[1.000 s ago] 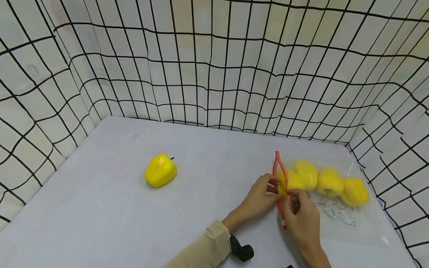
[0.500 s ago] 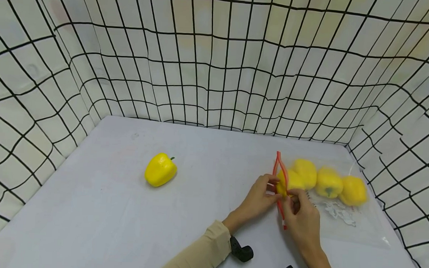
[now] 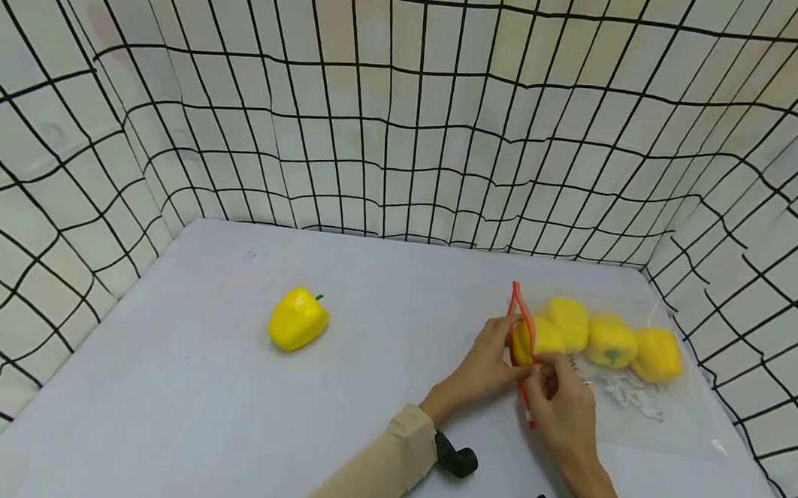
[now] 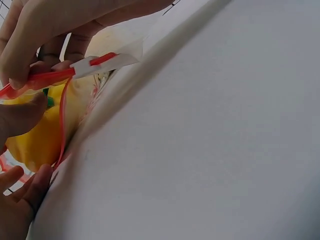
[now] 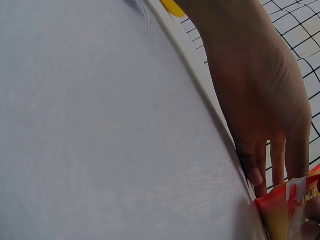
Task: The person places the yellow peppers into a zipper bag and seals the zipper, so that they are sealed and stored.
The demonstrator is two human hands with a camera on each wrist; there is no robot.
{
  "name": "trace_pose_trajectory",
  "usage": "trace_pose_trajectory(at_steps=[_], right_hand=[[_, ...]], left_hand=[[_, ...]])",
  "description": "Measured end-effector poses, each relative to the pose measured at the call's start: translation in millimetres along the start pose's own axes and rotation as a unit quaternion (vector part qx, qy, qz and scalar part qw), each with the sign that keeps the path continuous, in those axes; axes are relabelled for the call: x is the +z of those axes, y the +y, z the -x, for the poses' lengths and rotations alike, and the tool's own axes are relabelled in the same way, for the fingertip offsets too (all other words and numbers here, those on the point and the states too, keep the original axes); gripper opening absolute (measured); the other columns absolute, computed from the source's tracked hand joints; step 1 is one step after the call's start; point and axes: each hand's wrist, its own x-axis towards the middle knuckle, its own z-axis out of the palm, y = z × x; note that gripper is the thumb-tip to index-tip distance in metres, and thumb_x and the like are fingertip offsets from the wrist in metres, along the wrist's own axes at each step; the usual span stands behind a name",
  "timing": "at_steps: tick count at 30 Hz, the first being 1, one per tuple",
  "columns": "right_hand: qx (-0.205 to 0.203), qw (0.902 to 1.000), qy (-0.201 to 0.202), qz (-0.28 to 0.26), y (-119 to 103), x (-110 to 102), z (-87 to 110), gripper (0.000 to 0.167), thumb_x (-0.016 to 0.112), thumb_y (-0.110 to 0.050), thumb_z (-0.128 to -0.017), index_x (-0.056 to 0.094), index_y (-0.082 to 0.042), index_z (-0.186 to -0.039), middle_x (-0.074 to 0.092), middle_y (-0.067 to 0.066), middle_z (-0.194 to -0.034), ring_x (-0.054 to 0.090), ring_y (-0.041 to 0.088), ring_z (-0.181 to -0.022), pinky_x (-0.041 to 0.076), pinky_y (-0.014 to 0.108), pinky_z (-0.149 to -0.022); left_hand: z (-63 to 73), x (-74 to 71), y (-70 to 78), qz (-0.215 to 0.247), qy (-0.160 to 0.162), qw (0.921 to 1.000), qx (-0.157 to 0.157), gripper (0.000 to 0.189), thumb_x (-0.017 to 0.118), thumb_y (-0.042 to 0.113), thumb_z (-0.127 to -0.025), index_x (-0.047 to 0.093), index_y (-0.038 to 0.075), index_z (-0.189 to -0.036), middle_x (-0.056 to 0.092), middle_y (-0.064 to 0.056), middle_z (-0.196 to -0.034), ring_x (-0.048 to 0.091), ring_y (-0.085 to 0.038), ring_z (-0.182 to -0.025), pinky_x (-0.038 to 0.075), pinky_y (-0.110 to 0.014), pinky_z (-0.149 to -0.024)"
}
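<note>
A clear zip bag (image 3: 677, 433) with a red zip strip (image 3: 527, 316) lies on its side at the right, holding several yellow bell peppers (image 3: 612, 341). One bell pepper (image 4: 37, 137) sits right inside the parted mouth. My right hand (image 3: 563, 408) pinches the near part of the red strip, close to a white end piece (image 4: 84, 68). At the mouth, my left hand (image 3: 484, 362) has its thumb and fingers spread apart around the pepper. Its fingers (image 5: 278, 162) reach down straight to the red edge in the right wrist view.
Another yellow bell pepper (image 3: 297, 320) lies loose on the white table (image 3: 227, 420), left of the hands. Black netting (image 3: 415, 122) over pale walls surrounds the table at the back and sides. Each wrist carries a black camera (image 3: 457, 458).
My left fingers have moved off the front of the pepper towards the far edge of the bag's mouth and straightened. The right hand keeps its pinch in the same place.
</note>
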Motion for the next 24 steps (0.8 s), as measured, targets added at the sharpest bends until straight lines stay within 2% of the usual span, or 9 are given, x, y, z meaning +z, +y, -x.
trace_pose_trajectory(at_steps=[3,5,9,11,13,19,21,24], right_hand=[[-0.005,1.0,0.001,-0.002,1.9,0.7,0.7,0.023,0.074,0.01,-0.084,0.067,0.0,-0.104,0.057,-0.003,-0.068,0.047,0.0,-0.058,0.04,0.011,-0.053],[-0.007,1.0,0.002,-0.004,2.1,1.1,1.3,0.024,0.074,0.01,-0.084,0.067,0.0,-0.104,0.057,-0.004,-0.068,0.047,0.0,-0.058,0.04,0.011,-0.053],[-0.018,0.9998,0.003,-0.004,2.2,0.6,-0.2,0.024,0.073,0.011,-0.084,0.067,0.001,-0.104,0.059,-0.003,-0.069,0.047,0.0,-0.058,0.04,0.011,-0.053],[-0.021,0.9998,0.004,-0.003,2.1,-0.3,-1.2,0.024,0.073,0.011,-0.084,0.066,0.001,-0.104,0.061,-0.002,-0.07,0.048,0.0,-0.058,0.041,0.011,-0.053],[-0.02,0.9998,0.004,0.001,2.2,-1.2,-1.9,0.023,0.073,0.011,-0.084,0.066,0.001,-0.104,0.061,-0.001,-0.071,0.047,0.001,-0.059,0.041,0.01,-0.053],[-0.008,0.9999,0.0,0.007,2.2,-1.5,-0.6,0.024,0.074,0.008,-0.085,0.066,0.0,-0.106,0.06,-0.001,-0.072,0.047,0.002,-0.06,0.041,0.009,-0.055],[-0.01,0.9999,0.002,0.005,1.7,-1.4,-0.6,0.025,0.074,0.009,-0.085,0.067,0.0,-0.106,0.06,-0.001,-0.071,0.047,0.002,-0.06,0.041,0.009,-0.055],[-0.013,0.9999,0.008,0.001,0.9,-1.7,-0.8,0.025,0.073,0.01,-0.084,0.067,0.0,-0.106,0.059,-0.001,-0.07,0.047,0.001,-0.059,0.041,0.01,-0.054]], left_hand=[[-2.8,-0.8,2.0,-0.014,-0.009,0.9998,-0.005,0.083,0.082,0.023,-0.09,0.036,0.01,-0.159,0.045,-0.013,-0.156,0.05,-0.021,-0.13,0.045,-0.029,-0.112],[-4.8,-1.1,2.2,-0.019,-0.013,0.9997,-0.008,0.083,0.082,0.021,-0.09,0.036,0.008,-0.159,0.046,-0.014,-0.156,0.05,-0.024,-0.133,0.045,-0.032,-0.114],[-8.8,-1.9,-0.3,-0.015,-0.018,0.9997,-0.011,0.083,0.082,0.022,-0.089,0.037,0.009,-0.158,0.054,-0.01,-0.144,0.051,-0.02,-0.122,0.046,-0.025,-0.102],[-9.8,-3.9,-1.3,-0.012,-0.026,0.9996,-0.005,0.082,0.082,0.025,-0.089,0.038,0.01,-0.157,0.056,-0.008,-0.133,0.049,-0.016,-0.114,0.044,-0.022,-0.093],[-10.7,-6.9,-2.6,-0.001,-0.04,0.9992,0.005,0.081,0.082,0.025,-0.089,0.039,0.011,-0.156,0.056,-0.006,-0.128,0.049,-0.014,-0.111,0.042,-0.02,-0.091],[-11.4,-14.8,-8.9,0.047,-0.078,0.9957,0.018,0.084,0.085,0.016,-0.087,0.039,0.008,-0.157,0.056,-0.01,-0.133,0.052,-0.012,-0.109,0.047,-0.014,-0.085],[-11.1,-16.8,-9.6,0.053,-0.084,0.9949,0.013,0.085,0.085,0.017,-0.088,0.038,0.009,-0.158,0.055,-0.011,-0.135,0.052,-0.011,-0.109,0.047,-0.013,-0.083],[-9.8,-19.5,-9.7,0.073,-0.09,0.9932,-0.007,0.081,0.081,0.019,-0.091,0.038,0.014,-0.159,0.053,-0.009,-0.145,0.052,-0.01,-0.113,0.047,-0.016,-0.089]])
